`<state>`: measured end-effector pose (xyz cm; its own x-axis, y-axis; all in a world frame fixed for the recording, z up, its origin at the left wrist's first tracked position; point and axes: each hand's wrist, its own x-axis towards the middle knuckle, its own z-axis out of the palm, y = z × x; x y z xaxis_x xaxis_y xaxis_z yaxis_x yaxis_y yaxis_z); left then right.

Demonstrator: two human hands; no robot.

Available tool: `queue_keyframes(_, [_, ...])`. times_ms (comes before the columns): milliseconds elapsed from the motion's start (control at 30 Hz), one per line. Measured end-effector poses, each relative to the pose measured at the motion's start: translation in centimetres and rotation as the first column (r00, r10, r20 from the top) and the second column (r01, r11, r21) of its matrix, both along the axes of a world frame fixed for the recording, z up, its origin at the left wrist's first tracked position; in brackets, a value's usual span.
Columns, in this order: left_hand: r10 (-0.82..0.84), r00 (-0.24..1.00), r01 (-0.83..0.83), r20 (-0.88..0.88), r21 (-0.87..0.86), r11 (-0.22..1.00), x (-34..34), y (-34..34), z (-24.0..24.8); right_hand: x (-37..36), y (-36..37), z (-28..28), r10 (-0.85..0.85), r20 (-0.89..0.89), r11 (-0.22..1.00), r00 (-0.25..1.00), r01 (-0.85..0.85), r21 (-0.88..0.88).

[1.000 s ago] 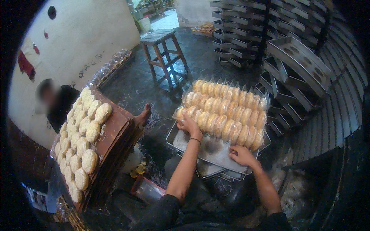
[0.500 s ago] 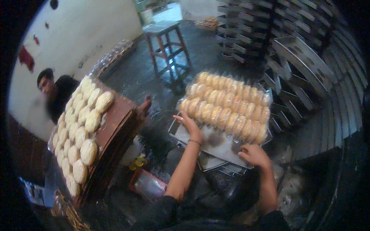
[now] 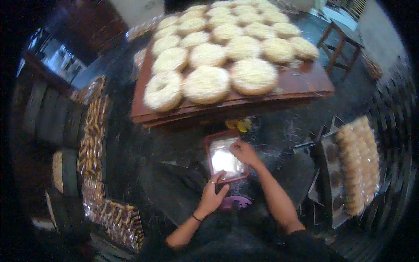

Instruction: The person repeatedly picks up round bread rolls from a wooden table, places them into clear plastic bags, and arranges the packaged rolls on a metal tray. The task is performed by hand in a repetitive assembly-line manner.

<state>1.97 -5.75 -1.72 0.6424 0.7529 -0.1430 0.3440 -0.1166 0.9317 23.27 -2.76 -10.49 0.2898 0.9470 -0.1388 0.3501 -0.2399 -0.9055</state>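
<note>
A shallow red tray (image 3: 245, 176) in front of me holds a stack of clear plastic bags (image 3: 221, 159), bright with reflected light. My left hand (image 3: 211, 198) lies at the tray's near edge, thumb apart and fingertips on the bags. At the upper right of the stack, my right hand (image 3: 244, 153) has its fingers curled together on a bag's edge; blur softens the fingertips. Beyond the tray, pale round buns (image 3: 207, 85) with shredded topping stand in rows on a stack of reddish-brown boards (image 3: 301, 85).
Bagged golden buns (image 3: 357, 163) lie on a metal baking tray (image 3: 332, 183) at right. Bagged brown baked goods (image 3: 92, 137) line the left side. A purple item (image 3: 235, 202) sits near my left hand, yellow things (image 3: 238, 125) beyond the tray. A wooden stool (image 3: 340, 46) stands far right.
My view has swung left. Both hands have left the metal tray of bagged buns and are now at the red tray of plastic bags.
</note>
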Motion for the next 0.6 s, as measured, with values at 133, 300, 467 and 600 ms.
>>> queue_keyframes(133, [-0.062,0.976,0.081,-0.210,0.082,0.993,-5.2,1.5,-2.2,-2.0,7.5,-16.4,0.358,0.352,0.926,0.865,-0.281,-0.253])
queue_keyframes(300, [-0.182,0.938,0.135,-0.294,-0.175,0.975,-8.0,1.4,-3.3,-4.8,6.6,-20.2,0.417,0.658,0.908,0.627,-0.314,-0.275])
queue_keyframes(467, [-0.113,0.976,0.082,-0.189,-0.166,0.983,-8.7,1.5,-5.1,-5.7,6.2,-20.5,0.547,0.763,0.824,0.345,-0.380,-0.420])
queue_keyframes(600, [-0.141,0.951,0.160,-0.276,0.046,0.986,-8.1,1.4,-5.2,-5.9,6.5,-20.6,0.551,0.628,0.831,0.549,-0.431,-0.352])
